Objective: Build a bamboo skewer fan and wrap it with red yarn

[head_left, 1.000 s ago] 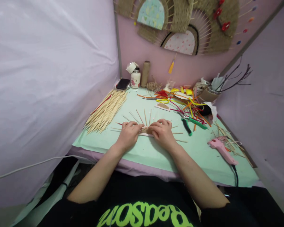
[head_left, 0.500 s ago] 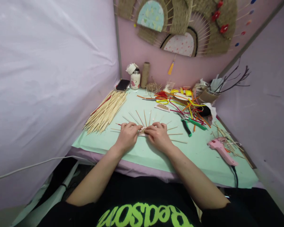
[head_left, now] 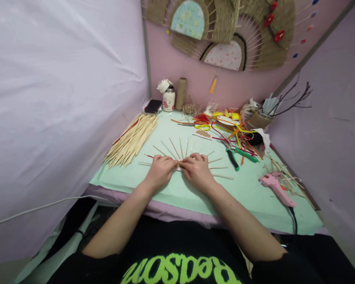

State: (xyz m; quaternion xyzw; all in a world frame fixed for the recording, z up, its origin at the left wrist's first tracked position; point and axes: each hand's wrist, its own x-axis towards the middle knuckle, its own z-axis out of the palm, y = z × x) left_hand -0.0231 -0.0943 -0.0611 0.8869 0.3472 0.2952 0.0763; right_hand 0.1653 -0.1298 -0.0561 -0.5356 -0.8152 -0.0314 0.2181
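Observation:
Thin wooden sticks [head_left: 181, 147] spread like a fan from a small cardboard base [head_left: 178, 169] lying on the mint-green tablecloth. My left hand [head_left: 160, 170] has its fingertips closed on the left part of that base. From the other side my right hand [head_left: 198, 170] presses its bent fingers and thumb onto the base. Both sets of fingertips nearly meet at its middle and hide most of it. One stick [head_left: 148, 156] by my left hand has a red end. Beyond the fan lies a half-round cardboard piece [head_left: 202, 135] with a jagged edge.
To the left lies a pile of sticks [head_left: 133, 140]. Green-handled pliers [head_left: 233, 158], yellow-handled scissors [head_left: 202, 127] and colourful strips are at the right back. A pink glue gun [head_left: 276, 188] rests at the right, its cord over the edge. A bottle [head_left: 168, 99] and twine roll [head_left: 181, 94] stand behind.
My left fingertips have shifted slightly right, closer to my right fingers, over the base. The sticks and the other things on the table stay in place.

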